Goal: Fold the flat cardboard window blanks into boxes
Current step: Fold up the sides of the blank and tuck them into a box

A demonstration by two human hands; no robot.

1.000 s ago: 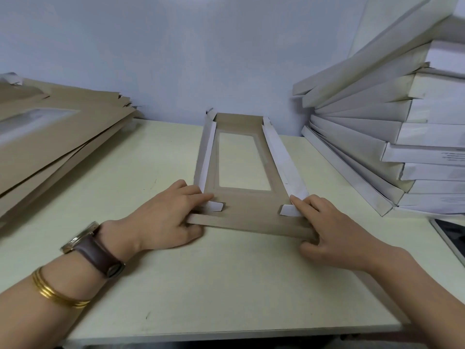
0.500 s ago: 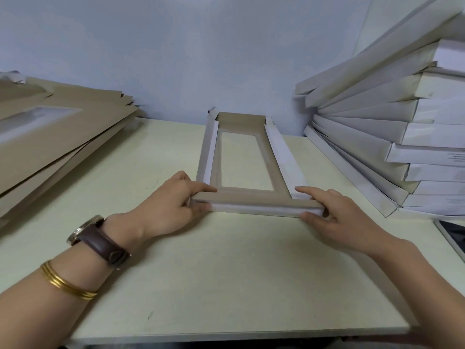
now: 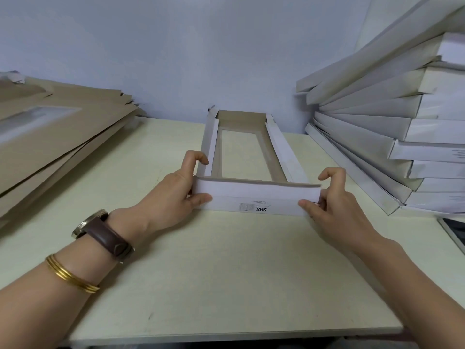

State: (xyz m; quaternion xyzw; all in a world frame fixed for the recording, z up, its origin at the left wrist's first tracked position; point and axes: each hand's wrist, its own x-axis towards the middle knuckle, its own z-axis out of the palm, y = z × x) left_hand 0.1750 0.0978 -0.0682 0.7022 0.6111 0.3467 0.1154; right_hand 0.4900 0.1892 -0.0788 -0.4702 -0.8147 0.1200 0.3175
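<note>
Box (image 3: pixel 241 119): mid tabletop (image 3: pixel 226 273), long axis running straight away from the person, side walls raised.
Near flap (image 3: pixel 256 191): upright, crosswise to that axis, spanning between the hands.
Left hand (image 3: pixel 176 195): fingers clamped on the flap's left end.
Right hand (image 3: pixel 337 202): fingers clamped on its right end.
Coming move (judged): flap rolls away, into the box; both hands equally near.

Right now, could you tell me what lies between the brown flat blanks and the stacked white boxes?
In the head view, the half-folded box lies there on the table, its near flap gripped by the left hand and right hand.
</note>
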